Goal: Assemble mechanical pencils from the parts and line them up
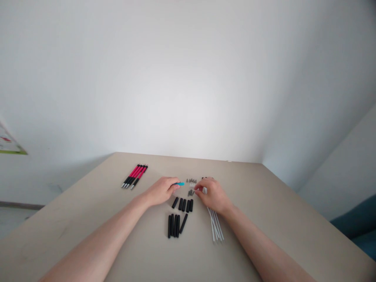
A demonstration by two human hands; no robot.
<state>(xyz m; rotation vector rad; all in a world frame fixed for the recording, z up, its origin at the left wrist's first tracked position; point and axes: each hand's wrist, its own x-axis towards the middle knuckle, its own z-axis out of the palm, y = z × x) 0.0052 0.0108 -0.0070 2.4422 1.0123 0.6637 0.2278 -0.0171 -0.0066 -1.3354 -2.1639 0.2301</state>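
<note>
My left hand (165, 190) is closed round a slim blue piece (180, 183), whose end sticks out past the fingertips toward the right. My right hand (212, 192) has its thumb and forefinger close together by the small parts; what they hold, if anything, is too small to make out. Between the hands lie small metal tips (191, 180), tiny clear pieces (192, 185) and small grey metal parts (190, 192). White pen refills (216, 227) run partly beneath my right hand and wrist. Small black parts (203, 178) show just behind that hand.
Nearer me lie several short black tubes (184, 205), with several longer black tubes (172, 226) in front of them. Several pink and black pens (135, 176) lie side by side at the table's (88, 219) left. A white wall (188, 78) rises behind the table.
</note>
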